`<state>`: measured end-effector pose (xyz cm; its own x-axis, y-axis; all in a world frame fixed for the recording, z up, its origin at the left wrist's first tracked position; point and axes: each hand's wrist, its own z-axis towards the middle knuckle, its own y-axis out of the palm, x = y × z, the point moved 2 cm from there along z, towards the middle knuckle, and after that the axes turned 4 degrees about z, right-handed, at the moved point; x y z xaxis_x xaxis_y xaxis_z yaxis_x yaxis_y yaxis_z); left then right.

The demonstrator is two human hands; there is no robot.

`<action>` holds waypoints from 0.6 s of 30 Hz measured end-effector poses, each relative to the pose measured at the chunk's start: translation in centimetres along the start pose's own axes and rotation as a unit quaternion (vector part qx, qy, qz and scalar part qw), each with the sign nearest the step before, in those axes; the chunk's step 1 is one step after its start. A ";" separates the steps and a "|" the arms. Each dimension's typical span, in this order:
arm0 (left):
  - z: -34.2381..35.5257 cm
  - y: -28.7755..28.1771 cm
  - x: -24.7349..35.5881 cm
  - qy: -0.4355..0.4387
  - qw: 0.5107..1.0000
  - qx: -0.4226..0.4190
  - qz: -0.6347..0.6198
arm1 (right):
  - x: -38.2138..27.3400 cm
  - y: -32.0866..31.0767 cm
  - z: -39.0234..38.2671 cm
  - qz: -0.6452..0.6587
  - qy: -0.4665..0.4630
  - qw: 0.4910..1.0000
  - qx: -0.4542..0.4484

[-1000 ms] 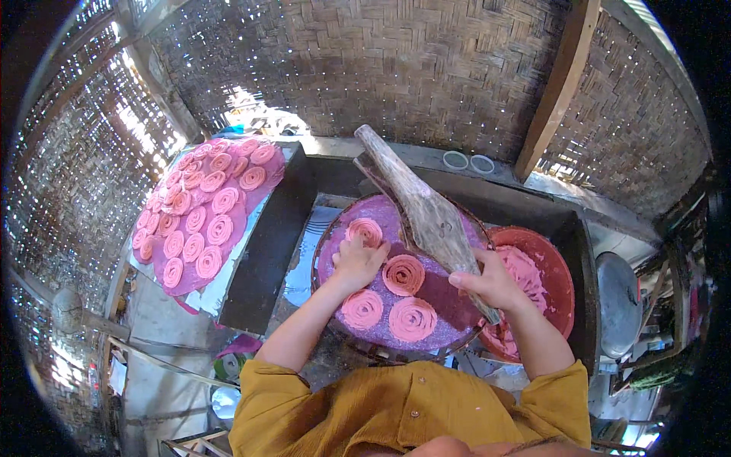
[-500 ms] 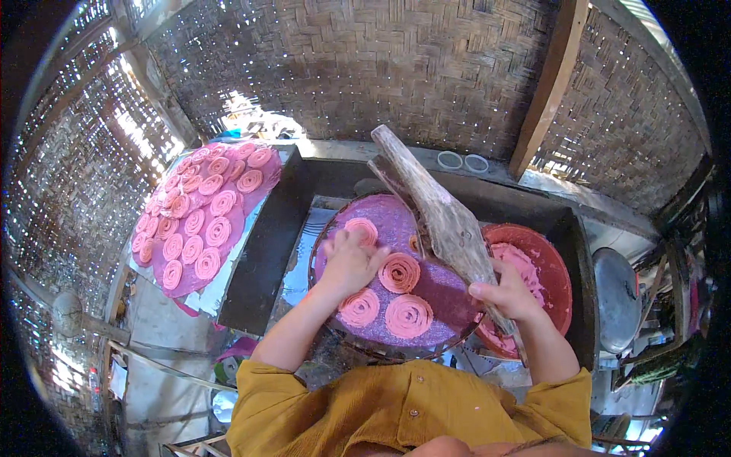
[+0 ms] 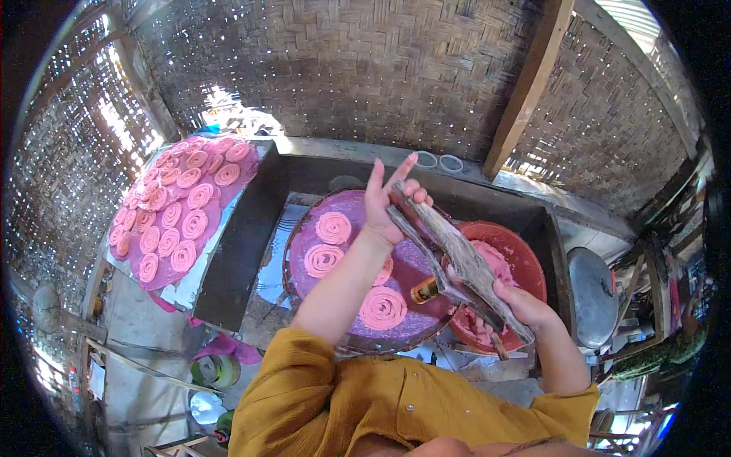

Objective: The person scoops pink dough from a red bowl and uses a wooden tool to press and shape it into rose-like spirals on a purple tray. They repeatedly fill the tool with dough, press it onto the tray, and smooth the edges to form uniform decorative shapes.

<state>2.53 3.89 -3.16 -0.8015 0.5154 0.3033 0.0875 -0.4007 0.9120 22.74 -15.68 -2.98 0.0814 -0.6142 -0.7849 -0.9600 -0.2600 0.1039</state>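
A weathered wooden press [image 3: 464, 255], made of two long pieces, is held slantwise between my hands above a round tray. My left hand [image 3: 383, 207] curls its lower fingers round the far end, thumb and forefinger stretched out. Around the near end, my right hand [image 3: 525, 306] is closed, thumb on top. A short gold-coloured cylinder [image 3: 424, 290] sticks out from the press over the tray. The round tray [image 3: 350, 207], lined with purple sheet, bears pink piped spirals, among them a whole near one [image 3: 382, 308] and a far one [image 3: 333, 228]. My left forearm hides part of the tray.
A red basin [image 3: 537, 266] with pink dough [image 3: 495, 261] stands right of the tray, inside a dark trough [image 3: 247, 251]. On the left, a board carries many spirals on purple sheet [image 3: 213, 215]. A grey lidded pot [image 3: 592, 297] stands far right; two white rings [image 3: 451, 164] lie behind.
My left hand has lifted from the tray and taken hold of the press's far end. The press has tilted, bringing its cylinder into plain view. The whole view has shifted slightly.
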 end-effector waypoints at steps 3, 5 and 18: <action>0.6 -2.6 -1.7 -0.002 0.999 0.049 -0.008 | 0.7 -1.0 0.7 -0.053 -0.004 0.998 0.043; 0.7 -3.4 -1.7 0.008 0.999 0.042 -0.019 | 0.2 -0.8 1.3 -0.131 -0.028 0.988 0.079; -0.8 -0.7 -0.8 0.064 0.996 0.059 -0.014 | -2.5 0.1 -0.9 -0.315 -0.062 0.938 0.128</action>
<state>2.69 3.19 -4.28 -0.8724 0.4215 0.2476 0.1282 -0.2916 0.9479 22.68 -14.82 -0.45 0.6379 -0.3030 -0.7080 -0.7660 -0.3449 -0.5425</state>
